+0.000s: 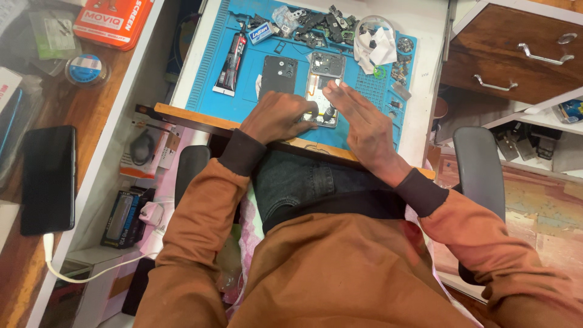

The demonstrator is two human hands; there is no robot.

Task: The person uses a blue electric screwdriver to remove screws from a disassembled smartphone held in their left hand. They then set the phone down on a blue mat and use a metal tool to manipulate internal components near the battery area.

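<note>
An opened phone with its insides showing lies on a blue work mat. Its dark back cover rests just to the left. My left hand is closed on the phone's lower left corner. My right hand has its fingers stretched over the phone's lower right part, and a small dark screwdriver stands under the thumb side of it. Whether the right hand grips the screwdriver is not visible.
A black glue tube lies on the mat's left. Several loose phone parts and white paper sit at the back. A black phone charges on the left desk. Wooden drawers stand right. Chair armrests flank me.
</note>
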